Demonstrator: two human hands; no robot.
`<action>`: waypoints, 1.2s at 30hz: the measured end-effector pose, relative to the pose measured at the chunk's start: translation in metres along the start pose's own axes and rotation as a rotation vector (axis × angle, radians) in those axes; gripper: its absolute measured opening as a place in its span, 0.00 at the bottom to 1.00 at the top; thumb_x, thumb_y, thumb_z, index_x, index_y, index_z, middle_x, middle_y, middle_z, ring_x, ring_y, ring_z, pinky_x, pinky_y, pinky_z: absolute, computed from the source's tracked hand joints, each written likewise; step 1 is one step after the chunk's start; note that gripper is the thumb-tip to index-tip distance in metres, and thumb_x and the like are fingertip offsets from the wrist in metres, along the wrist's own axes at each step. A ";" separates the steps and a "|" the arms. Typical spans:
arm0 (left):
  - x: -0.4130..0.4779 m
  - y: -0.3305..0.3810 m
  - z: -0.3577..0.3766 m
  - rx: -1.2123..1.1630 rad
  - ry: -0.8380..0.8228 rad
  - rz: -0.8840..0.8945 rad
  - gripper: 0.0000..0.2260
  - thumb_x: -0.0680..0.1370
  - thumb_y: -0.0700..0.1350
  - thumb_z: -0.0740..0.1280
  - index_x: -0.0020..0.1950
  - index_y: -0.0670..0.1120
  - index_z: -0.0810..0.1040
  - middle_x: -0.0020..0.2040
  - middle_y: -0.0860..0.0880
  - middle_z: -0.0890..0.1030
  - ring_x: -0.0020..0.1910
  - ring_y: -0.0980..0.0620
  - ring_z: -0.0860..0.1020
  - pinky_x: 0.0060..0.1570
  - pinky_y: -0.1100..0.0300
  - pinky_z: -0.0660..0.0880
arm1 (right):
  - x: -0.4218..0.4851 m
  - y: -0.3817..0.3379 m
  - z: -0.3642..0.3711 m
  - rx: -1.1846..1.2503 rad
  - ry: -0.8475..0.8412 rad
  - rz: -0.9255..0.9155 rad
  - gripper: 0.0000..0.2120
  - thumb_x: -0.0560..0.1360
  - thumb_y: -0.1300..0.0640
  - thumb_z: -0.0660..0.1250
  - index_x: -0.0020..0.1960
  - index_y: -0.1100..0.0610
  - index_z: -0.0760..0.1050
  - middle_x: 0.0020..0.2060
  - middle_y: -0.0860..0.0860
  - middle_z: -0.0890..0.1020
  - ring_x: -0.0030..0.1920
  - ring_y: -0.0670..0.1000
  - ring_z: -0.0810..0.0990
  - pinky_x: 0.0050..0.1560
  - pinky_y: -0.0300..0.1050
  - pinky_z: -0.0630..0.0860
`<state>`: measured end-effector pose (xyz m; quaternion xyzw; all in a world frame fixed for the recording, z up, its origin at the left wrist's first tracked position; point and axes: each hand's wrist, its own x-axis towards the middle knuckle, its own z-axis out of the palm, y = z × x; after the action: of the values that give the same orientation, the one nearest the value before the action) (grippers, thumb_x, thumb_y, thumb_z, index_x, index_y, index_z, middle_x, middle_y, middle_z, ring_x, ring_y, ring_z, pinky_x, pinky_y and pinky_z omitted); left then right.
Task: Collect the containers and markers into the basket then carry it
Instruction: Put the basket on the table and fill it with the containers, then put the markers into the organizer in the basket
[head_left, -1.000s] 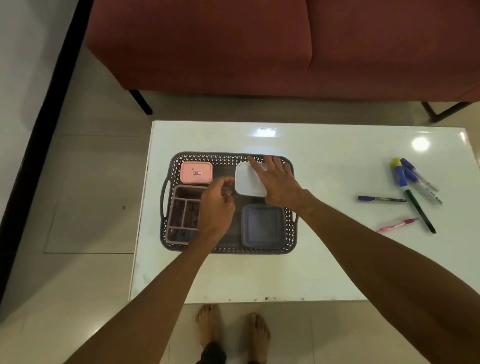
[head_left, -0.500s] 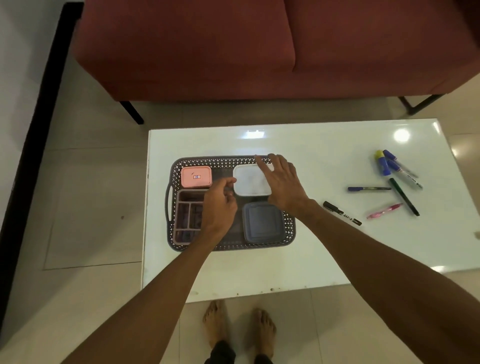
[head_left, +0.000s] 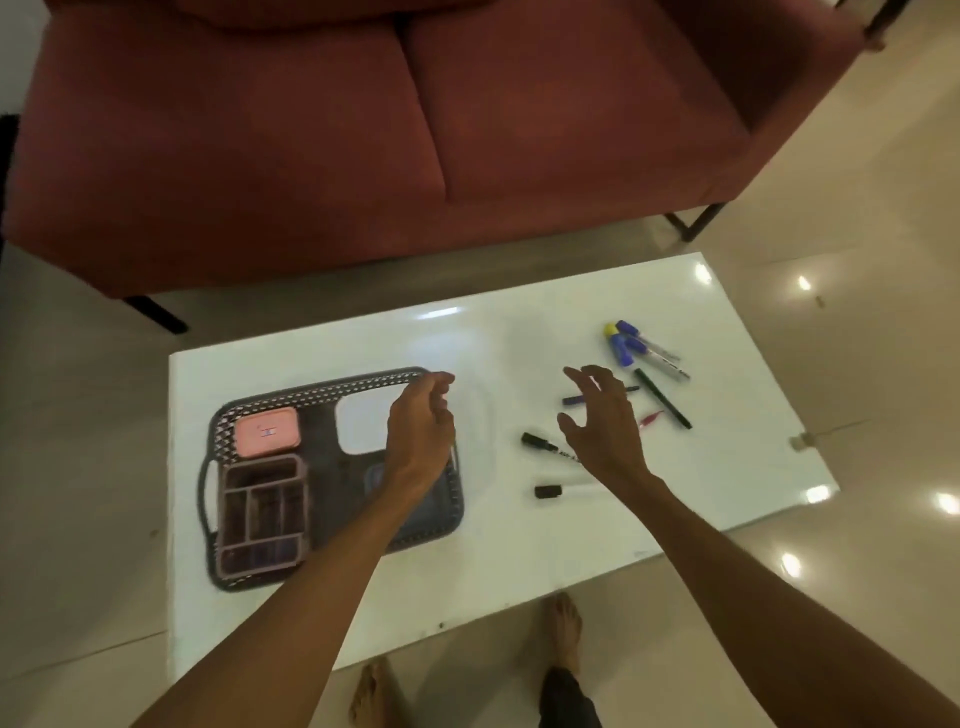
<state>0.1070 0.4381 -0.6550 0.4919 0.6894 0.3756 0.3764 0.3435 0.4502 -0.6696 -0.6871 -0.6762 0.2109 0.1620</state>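
A dark perforated basket (head_left: 311, 388) lies on the left of the white table. It holds a pink lidded box (head_left: 267, 432), a white container (head_left: 361, 423), a brown divided organiser (head_left: 262, 514) and a grey-blue container (head_left: 375, 475) mostly hidden by my forearm. My left hand (head_left: 421, 431) hovers over the basket's right side, fingers loosely curled, holding nothing. My right hand (head_left: 600, 421) is spread open above the markers: a black-capped marker (head_left: 540, 443), a white marker (head_left: 563, 490), a purple pen (head_left: 574, 399), a pink pen (head_left: 650, 418), a black pen (head_left: 662, 397) and blue markers (head_left: 631, 345).
The white table (head_left: 519, 551) has its front edge close to my bare feet (head_left: 563, 623). A dark red sofa (head_left: 389, 130) stands just behind the table. Glossy tiled floor surrounds it.
My right hand left the white container and moved right, over the markers. My left hand drifted right across the basket. The view swung so that more of the table's right side shows.
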 end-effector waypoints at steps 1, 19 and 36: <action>0.001 0.005 0.020 -0.002 -0.017 -0.001 0.19 0.76 0.29 0.59 0.61 0.45 0.79 0.57 0.49 0.81 0.52 0.51 0.80 0.52 0.58 0.79 | 0.003 0.020 -0.007 0.011 0.006 0.036 0.29 0.73 0.60 0.72 0.73 0.52 0.70 0.72 0.54 0.70 0.72 0.55 0.67 0.69 0.52 0.69; 0.087 0.075 0.362 0.226 -0.129 -0.120 0.07 0.80 0.43 0.66 0.53 0.42 0.82 0.50 0.44 0.85 0.50 0.46 0.82 0.51 0.55 0.79 | 0.160 0.255 -0.050 0.062 0.041 0.132 0.15 0.79 0.58 0.67 0.65 0.55 0.76 0.60 0.52 0.79 0.60 0.54 0.76 0.55 0.46 0.75; 0.139 0.088 0.415 0.216 0.039 -0.570 0.20 0.73 0.45 0.75 0.60 0.41 0.73 0.59 0.41 0.79 0.52 0.40 0.83 0.51 0.46 0.82 | 0.228 0.283 -0.022 -0.111 -0.264 -0.046 0.09 0.74 0.64 0.69 0.54 0.58 0.79 0.48 0.54 0.80 0.48 0.55 0.78 0.45 0.47 0.75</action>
<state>0.4781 0.6540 -0.7780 0.3084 0.8427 0.1890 0.3988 0.5979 0.6701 -0.8108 -0.6455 -0.7180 0.2577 0.0382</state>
